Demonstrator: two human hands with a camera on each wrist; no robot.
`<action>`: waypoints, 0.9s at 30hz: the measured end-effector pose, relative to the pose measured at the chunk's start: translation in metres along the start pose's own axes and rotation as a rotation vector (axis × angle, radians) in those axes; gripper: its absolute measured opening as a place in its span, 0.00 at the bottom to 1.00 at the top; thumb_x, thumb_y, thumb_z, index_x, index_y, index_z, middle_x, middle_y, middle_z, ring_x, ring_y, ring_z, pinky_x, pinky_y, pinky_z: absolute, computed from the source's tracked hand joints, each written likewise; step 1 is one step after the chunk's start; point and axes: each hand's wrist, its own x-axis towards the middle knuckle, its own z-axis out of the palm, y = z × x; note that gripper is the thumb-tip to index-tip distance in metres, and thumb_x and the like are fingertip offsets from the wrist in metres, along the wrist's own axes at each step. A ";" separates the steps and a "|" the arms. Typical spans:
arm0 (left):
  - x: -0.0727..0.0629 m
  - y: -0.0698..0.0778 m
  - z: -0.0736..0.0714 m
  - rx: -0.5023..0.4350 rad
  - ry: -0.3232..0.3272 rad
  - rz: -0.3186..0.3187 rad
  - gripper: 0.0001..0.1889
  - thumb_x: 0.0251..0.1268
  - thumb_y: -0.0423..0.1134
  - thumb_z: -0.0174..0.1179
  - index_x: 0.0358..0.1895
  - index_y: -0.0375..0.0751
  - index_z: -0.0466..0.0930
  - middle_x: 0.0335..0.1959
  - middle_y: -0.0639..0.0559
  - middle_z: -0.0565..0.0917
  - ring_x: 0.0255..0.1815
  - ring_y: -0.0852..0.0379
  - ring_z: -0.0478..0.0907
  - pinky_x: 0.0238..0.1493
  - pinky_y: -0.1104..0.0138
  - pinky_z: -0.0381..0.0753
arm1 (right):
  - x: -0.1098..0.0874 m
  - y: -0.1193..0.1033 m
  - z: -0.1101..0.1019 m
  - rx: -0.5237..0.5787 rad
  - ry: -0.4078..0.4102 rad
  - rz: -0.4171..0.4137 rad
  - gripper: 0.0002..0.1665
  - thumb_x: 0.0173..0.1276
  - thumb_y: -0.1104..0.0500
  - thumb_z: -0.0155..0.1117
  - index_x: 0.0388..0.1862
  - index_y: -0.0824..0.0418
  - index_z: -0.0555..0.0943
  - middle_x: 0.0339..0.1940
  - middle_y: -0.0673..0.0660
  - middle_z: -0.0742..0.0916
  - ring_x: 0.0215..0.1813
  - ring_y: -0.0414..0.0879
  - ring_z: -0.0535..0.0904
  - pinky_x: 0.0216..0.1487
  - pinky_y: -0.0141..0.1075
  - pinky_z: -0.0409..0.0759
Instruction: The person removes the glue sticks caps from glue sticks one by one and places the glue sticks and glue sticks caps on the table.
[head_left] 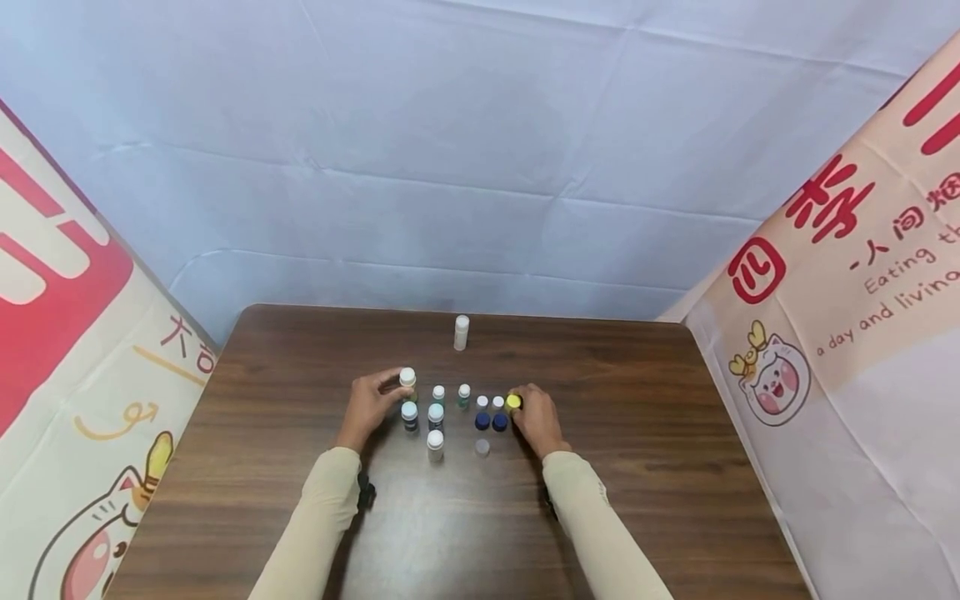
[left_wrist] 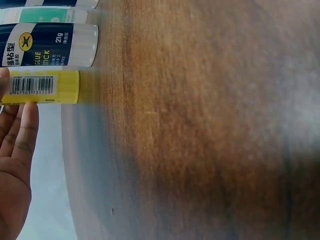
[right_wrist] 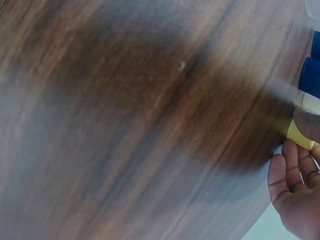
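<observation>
My left hand (head_left: 369, 408) grips a yellow glue stick (left_wrist: 65, 95) with a white top, thumb on one side and fingers on the other. The stick stands upright, its base at the table. Beside it is a dark blue glue stick (left_wrist: 50, 45). On the right, my right hand (head_left: 538, 417) pinches a small yellow cap (head_left: 513, 402) between thumb and fingers, low at the tabletop. Two white caps (head_left: 498, 402) and two dark blue caps (head_left: 482, 421) sit just left of that hand.
Between the hands stand several more glue sticks, among them a teal one (head_left: 464, 396) and a white one (head_left: 435, 448). A clear cap (head_left: 482, 448) lies nearer me. Another white stick (head_left: 461, 333) stands by the far edge of the brown table (head_left: 622, 467).
</observation>
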 end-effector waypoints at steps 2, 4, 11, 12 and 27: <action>0.000 0.000 0.000 0.000 0.003 -0.003 0.22 0.52 0.37 0.72 0.53 0.39 0.83 0.50 0.42 0.84 0.50 0.47 0.82 0.48 0.55 0.82 | 0.000 -0.001 0.000 0.004 -0.003 0.004 0.16 0.58 0.71 0.67 0.47 0.63 0.84 0.42 0.58 0.84 0.45 0.51 0.81 0.45 0.43 0.80; -0.001 0.000 -0.001 0.002 0.007 -0.003 0.22 0.51 0.36 0.73 0.52 0.38 0.84 0.50 0.42 0.84 0.50 0.47 0.82 0.49 0.55 0.81 | -0.001 -0.001 -0.001 0.009 -0.006 -0.001 0.16 0.58 0.71 0.67 0.46 0.64 0.84 0.42 0.58 0.84 0.45 0.52 0.81 0.46 0.43 0.80; 0.000 -0.002 -0.002 0.021 0.004 0.019 0.23 0.50 0.37 0.73 0.53 0.38 0.83 0.49 0.41 0.84 0.50 0.46 0.82 0.50 0.54 0.80 | -0.002 -0.003 -0.005 0.042 -0.056 0.010 0.18 0.60 0.71 0.66 0.50 0.64 0.83 0.44 0.59 0.83 0.47 0.53 0.80 0.48 0.45 0.79; 0.000 -0.002 -0.002 0.022 0.000 0.025 0.23 0.51 0.37 0.73 0.53 0.37 0.83 0.49 0.41 0.84 0.51 0.46 0.82 0.51 0.54 0.80 | -0.002 -0.004 -0.005 0.050 -0.070 0.015 0.19 0.60 0.71 0.66 0.51 0.64 0.83 0.45 0.60 0.83 0.48 0.53 0.79 0.49 0.46 0.79; -0.005 -0.004 0.003 -0.011 0.005 0.042 0.22 0.52 0.37 0.72 0.52 0.35 0.83 0.46 0.39 0.85 0.44 0.48 0.84 0.44 0.60 0.83 | 0.034 -0.024 -0.042 0.051 -0.108 0.017 0.30 0.60 0.71 0.62 0.64 0.67 0.72 0.54 0.67 0.81 0.52 0.58 0.78 0.51 0.51 0.77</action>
